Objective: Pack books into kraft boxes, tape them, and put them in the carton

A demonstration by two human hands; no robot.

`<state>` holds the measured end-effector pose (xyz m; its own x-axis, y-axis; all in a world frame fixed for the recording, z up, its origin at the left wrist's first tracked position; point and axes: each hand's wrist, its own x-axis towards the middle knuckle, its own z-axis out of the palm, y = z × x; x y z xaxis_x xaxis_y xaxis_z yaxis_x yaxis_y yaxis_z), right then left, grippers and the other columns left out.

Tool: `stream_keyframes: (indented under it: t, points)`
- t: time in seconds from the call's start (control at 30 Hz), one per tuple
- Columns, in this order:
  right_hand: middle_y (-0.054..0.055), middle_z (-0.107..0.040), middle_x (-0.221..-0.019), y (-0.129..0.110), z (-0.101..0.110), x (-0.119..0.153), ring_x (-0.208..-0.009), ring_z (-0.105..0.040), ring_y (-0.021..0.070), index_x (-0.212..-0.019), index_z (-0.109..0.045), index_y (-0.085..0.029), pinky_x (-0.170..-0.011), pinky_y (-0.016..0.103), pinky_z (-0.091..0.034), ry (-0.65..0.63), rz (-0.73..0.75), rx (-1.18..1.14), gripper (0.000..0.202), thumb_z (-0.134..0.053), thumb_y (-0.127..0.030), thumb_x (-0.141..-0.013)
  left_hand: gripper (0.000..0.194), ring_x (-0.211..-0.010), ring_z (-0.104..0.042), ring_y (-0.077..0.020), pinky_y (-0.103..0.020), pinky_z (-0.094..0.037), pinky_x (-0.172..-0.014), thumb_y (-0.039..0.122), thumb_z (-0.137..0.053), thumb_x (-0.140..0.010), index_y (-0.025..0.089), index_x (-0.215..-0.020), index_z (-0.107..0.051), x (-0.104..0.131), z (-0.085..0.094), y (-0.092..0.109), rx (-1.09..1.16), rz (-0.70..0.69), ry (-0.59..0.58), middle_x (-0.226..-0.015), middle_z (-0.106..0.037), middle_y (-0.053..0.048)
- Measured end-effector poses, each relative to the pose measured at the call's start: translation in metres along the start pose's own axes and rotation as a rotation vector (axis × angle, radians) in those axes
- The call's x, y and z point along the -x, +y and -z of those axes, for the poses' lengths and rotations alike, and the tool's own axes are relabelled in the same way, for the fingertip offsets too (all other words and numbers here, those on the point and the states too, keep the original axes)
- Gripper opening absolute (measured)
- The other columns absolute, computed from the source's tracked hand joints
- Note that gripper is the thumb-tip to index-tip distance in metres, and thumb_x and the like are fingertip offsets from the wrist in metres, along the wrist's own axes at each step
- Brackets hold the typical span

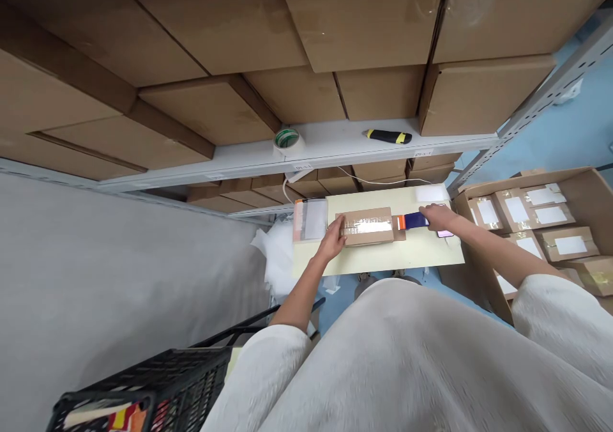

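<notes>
A small cardboard box [368, 225], with shiny clear tape along its top, lies on the pale yellow tabletop [349, 263]. My left hand [332, 238] grips its left end, thumb and fingers closed around the edge. At the box's right end a cardboard flap sticks out. My right hand [438, 217] is closed on a dark blue packet [414, 220] with an orange and white end. That orange end is at the box's right end, over the flap; I cannot tell whether it reaches inside. A phone [445, 233] with a lit screen lies partly under my right wrist.
Above the table, a metal shelf [335, 139] holds large cartons, a tape roll [287, 139] and a utility knife [387, 136]. On the right stands an open carton [541, 179] of labelled small boxes. A black crate [191, 378] is at lower left, white foam wrap [280, 253] beside the table.
</notes>
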<state>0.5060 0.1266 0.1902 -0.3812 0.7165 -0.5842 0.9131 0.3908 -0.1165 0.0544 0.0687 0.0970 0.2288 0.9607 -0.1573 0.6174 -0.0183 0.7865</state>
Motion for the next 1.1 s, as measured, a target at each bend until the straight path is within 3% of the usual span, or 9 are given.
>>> stream_keyframes:
  t: [0.17,0.37,0.6,0.77,0.9,1.03,1.1]
  points:
    - [0.029,-0.074,-0.125,-0.042,0.007,-0.022,-0.122,-0.069,0.0453,-0.130,-0.066,-0.017,-0.092,0.052,-0.059,0.029,-0.098,-0.014,0.055,-0.085,-0.016,-0.078,0.096,-0.165,-0.037,-0.0386,-0.059,-0.031,-0.137,0.029,-0.075,-0.086,0.026,-0.173,-0.034,0.002,-0.007,0.006,-0.008,0.040,0.024,-0.176,-0.043,-0.015]
    - [0.030,-0.075,-0.124,-0.075,0.022,-0.034,-0.124,-0.068,0.0509,-0.128,-0.072,-0.016,-0.093,0.062,-0.059,0.030,-0.127,-0.030,0.060,-0.092,-0.018,-0.072,0.097,-0.167,-0.036,-0.0379,-0.056,-0.030,-0.139,0.028,-0.078,-0.086,0.027,-0.173,-0.034,0.003,-0.011,0.011,0.014,0.055,0.042,-0.180,-0.037,-0.014]
    - [0.032,-0.075,-0.117,-0.103,0.016,-0.024,-0.110,-0.072,0.0463,-0.132,-0.068,-0.003,-0.077,0.057,-0.065,0.060,-0.147,0.307,0.056,-0.077,-0.013,-0.078,0.096,-0.170,-0.028,-0.0350,-0.056,-0.025,-0.141,0.028,-0.070,-0.091,0.026,-0.176,-0.026,0.003,-0.011,0.012,-0.028,0.029,-0.005,-0.182,-0.033,-0.013]
    - [0.033,-0.074,-0.113,-0.109,-0.004,-0.025,-0.108,-0.070,0.0476,-0.129,-0.069,-0.004,-0.077,0.062,-0.063,0.150,-0.130,0.314,0.046,-0.070,-0.021,-0.087,0.097,-0.171,-0.026,-0.0350,-0.056,-0.024,-0.141,0.026,-0.069,-0.091,0.025,-0.177,-0.024,0.002,-0.011,0.010,-0.043,0.022,-0.014,-0.182,-0.032,-0.013]
    - [0.034,-0.075,-0.115,-0.107,-0.023,-0.035,-0.112,-0.071,0.0488,-0.128,-0.070,-0.004,-0.080,0.063,-0.062,0.117,-0.134,0.250,0.047,-0.073,-0.023,-0.085,0.099,-0.171,-0.027,-0.0355,-0.056,-0.025,-0.140,0.025,-0.070,-0.090,0.025,-0.177,-0.024,0.001,-0.011,0.011,-0.051,0.019,-0.015,-0.182,-0.033,-0.014]
    - [0.029,-0.077,-0.118,-0.078,-0.034,-0.040,-0.116,-0.074,0.0426,-0.129,-0.069,-0.008,-0.088,0.052,-0.063,0.022,-0.250,-0.004,0.051,-0.082,-0.022,-0.082,0.099,-0.170,-0.029,-0.0355,-0.055,-0.026,-0.140,0.024,-0.072,-0.089,0.024,-0.177,-0.025,0.001,-0.010,0.013,-0.053,0.042,-0.020,-0.181,-0.034,-0.015]
    - [0.024,-0.079,-0.115,-0.055,-0.040,-0.037,-0.111,-0.077,0.0381,-0.128,-0.069,-0.011,-0.091,0.048,-0.063,-0.017,-0.330,-0.175,0.054,-0.086,-0.036,-0.084,0.099,-0.170,-0.029,-0.0352,-0.055,-0.025,-0.141,0.025,-0.072,-0.089,0.024,-0.176,-0.026,0.001,-0.011,0.012,-0.047,0.041,-0.015,-0.181,-0.035,-0.015]
